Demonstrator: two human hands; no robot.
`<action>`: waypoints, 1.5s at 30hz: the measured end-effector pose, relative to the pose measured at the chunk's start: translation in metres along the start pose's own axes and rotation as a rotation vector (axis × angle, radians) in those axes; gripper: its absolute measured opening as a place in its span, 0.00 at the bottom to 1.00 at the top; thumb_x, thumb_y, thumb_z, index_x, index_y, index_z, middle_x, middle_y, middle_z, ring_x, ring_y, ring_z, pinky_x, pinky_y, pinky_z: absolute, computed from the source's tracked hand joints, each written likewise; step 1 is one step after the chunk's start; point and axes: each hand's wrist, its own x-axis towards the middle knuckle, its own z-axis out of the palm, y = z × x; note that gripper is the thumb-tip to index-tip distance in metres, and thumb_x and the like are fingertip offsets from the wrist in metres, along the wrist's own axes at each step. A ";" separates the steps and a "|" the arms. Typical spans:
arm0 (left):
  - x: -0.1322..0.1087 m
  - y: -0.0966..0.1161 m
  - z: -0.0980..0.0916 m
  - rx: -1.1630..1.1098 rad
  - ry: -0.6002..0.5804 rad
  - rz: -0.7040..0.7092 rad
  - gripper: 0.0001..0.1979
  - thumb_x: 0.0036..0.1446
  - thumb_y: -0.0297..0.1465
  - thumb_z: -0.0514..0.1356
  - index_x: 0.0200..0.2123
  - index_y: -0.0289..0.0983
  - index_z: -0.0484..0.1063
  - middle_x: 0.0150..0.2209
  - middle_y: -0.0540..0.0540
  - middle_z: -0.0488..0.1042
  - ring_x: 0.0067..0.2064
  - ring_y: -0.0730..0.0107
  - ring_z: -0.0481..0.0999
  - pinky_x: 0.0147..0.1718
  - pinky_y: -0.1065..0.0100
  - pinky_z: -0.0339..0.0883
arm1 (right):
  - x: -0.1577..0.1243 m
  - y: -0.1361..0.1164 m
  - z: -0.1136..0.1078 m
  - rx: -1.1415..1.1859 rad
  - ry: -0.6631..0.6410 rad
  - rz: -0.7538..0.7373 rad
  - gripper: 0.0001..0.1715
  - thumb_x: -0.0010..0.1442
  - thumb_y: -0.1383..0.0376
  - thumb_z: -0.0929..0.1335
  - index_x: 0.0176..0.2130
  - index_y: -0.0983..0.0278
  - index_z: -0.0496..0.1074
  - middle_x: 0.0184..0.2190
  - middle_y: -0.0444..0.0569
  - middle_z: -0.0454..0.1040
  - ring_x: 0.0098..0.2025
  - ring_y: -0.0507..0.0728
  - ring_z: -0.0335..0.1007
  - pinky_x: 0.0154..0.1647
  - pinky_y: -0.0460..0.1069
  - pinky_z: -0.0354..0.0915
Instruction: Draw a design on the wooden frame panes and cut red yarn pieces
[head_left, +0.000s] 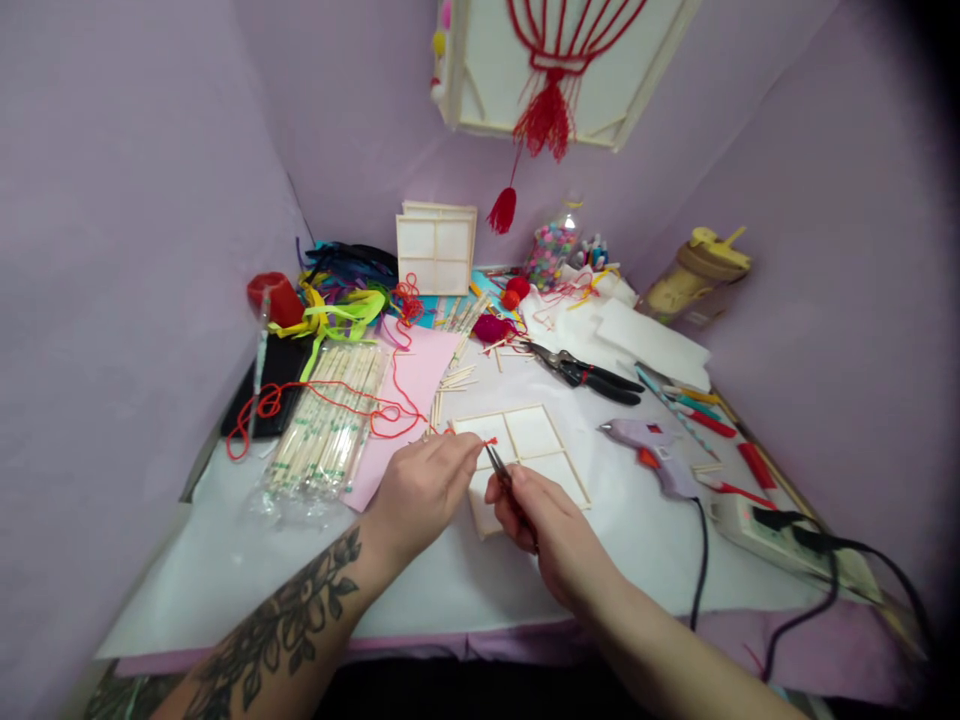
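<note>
My left hand (431, 485) is closed in a pinch on red yarn (491, 441), with a small red bit showing past its fingertips. A long loose strand of it trails left over the packet of wooden sticks. My right hand (544, 520) grips small scissors (498, 464), their dark blades pointing up at the yarn by my left fingertips. Under both hands lies a square white panel framed with thin sticks (551, 430) and divided by crossing sticks. My hands cover its near left part.
Left are bagged wooden sticks (330, 415) and pink paper (420, 360). Right are black-handled pruners (585, 375), a hot glue gun (656, 450) and a power strip (780, 545) with cords. Behind stand framed panels (435, 250), a bottle of pompoms (553, 250) and a tumbler (694, 275).
</note>
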 end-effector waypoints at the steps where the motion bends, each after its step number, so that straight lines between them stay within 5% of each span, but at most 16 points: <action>1: 0.000 0.000 0.000 0.008 -0.010 0.012 0.06 0.64 0.26 0.55 0.43 0.34 0.70 0.33 0.45 0.79 0.34 0.69 0.79 0.35 0.69 0.72 | 0.000 0.000 0.000 -0.006 0.005 -0.006 0.26 0.63 0.45 0.60 0.32 0.65 0.68 0.16 0.37 0.55 0.19 0.48 0.45 0.20 0.46 0.43; 20: 0.003 0.001 -0.003 0.047 -0.015 0.065 0.07 0.66 0.27 0.52 0.42 0.34 0.69 0.32 0.44 0.79 0.33 0.68 0.79 0.34 0.68 0.73 | 0.007 -0.001 0.002 -0.150 0.053 -0.014 0.27 0.63 0.47 0.60 0.23 0.63 0.62 0.16 0.37 0.52 0.20 0.49 0.46 0.21 0.46 0.45; 25: 0.002 0.000 -0.004 0.018 -0.014 0.041 0.07 0.65 0.27 0.54 0.44 0.34 0.69 0.34 0.44 0.79 0.34 0.68 0.79 0.35 0.69 0.73 | 0.003 -0.006 -0.007 -0.159 0.043 -0.080 0.26 0.65 0.47 0.58 0.33 0.64 0.68 0.17 0.38 0.56 0.20 0.50 0.49 0.22 0.46 0.49; 30: 0.002 -0.002 -0.003 0.017 -0.015 0.010 0.07 0.65 0.27 0.54 0.43 0.33 0.70 0.34 0.45 0.79 0.34 0.68 0.79 0.34 0.68 0.72 | 0.024 -0.035 -0.061 -0.845 0.234 -0.249 0.22 0.61 0.54 0.65 0.50 0.63 0.69 0.33 0.48 0.71 0.30 0.54 0.65 0.32 0.48 0.61; 33: 0.000 -0.001 0.000 0.016 -0.039 0.006 0.06 0.65 0.28 0.54 0.42 0.34 0.70 0.34 0.45 0.79 0.34 0.68 0.80 0.34 0.68 0.72 | 0.053 -0.049 -0.097 -1.348 0.361 -0.208 0.17 0.59 0.61 0.66 0.48 0.65 0.72 0.40 0.54 0.74 0.36 0.59 0.69 0.37 0.51 0.62; 35: -0.001 0.000 0.003 0.031 -0.071 0.009 0.06 0.65 0.29 0.54 0.41 0.35 0.70 0.33 0.46 0.79 0.33 0.68 0.80 0.33 0.68 0.72 | 0.072 -0.054 -0.107 -1.469 0.385 -0.177 0.17 0.60 0.63 0.66 0.48 0.66 0.73 0.42 0.58 0.74 0.40 0.62 0.70 0.40 0.53 0.63; 39: -0.002 0.003 0.003 0.045 -0.124 0.018 0.08 0.66 0.29 0.52 0.40 0.36 0.71 0.31 0.47 0.79 0.32 0.69 0.79 0.32 0.68 0.71 | 0.098 -0.061 -0.076 -1.503 0.414 -0.416 0.17 0.61 0.67 0.67 0.49 0.69 0.73 0.47 0.65 0.71 0.49 0.69 0.65 0.47 0.59 0.60; 45: -0.002 0.008 0.000 0.057 -0.220 0.149 0.09 0.65 0.29 0.53 0.37 0.35 0.73 0.26 0.49 0.76 0.27 0.70 0.76 0.28 0.69 0.68 | 0.133 -0.075 0.019 -1.402 -0.304 -0.695 0.10 0.59 0.72 0.68 0.39 0.63 0.79 0.37 0.50 0.75 0.43 0.55 0.68 0.48 0.48 0.60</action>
